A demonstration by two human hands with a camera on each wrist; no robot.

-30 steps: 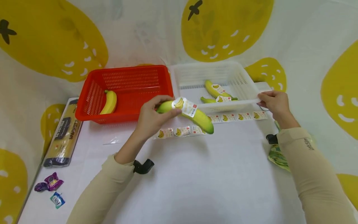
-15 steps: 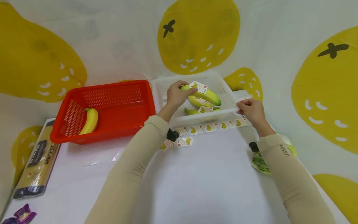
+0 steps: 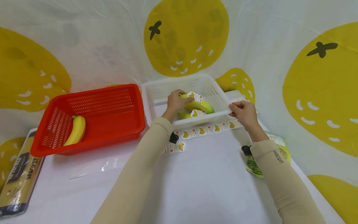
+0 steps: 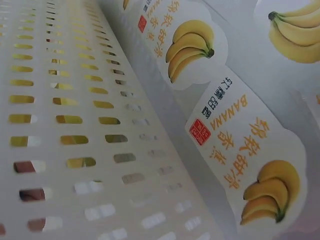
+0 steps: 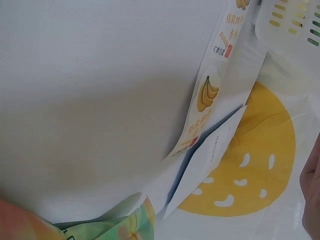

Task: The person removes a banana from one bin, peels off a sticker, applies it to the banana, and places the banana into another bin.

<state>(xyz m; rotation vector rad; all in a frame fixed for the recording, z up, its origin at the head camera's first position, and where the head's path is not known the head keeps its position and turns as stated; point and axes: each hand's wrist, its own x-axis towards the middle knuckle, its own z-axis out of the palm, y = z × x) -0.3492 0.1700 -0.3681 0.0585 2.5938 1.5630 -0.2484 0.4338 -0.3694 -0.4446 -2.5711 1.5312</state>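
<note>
My left hand is inside the white basket, gripping a yellow-green banana with a white banana label on it. Beneath lies another labelled banana, partly hidden by the held one. At the basket's front right corner, my right hand pinches the rim between thumb and fingers. Through the slots of the basket wall, the left wrist view shows bits of yellow and green. A sliver of the right hand appears at the edge of the right wrist view.
On the left, a red basket holds one unlabelled banana. A spaghetti pack lies beside it. Banana label strips run along the white basket's front. A green-yellow package lies partly under the right forearm. A white card lies near the labels.
My left hand has carried the labelled banana from in front of the baskets over and down into the white basket. The right hand stays at the basket's corner. The head view has shifted.
</note>
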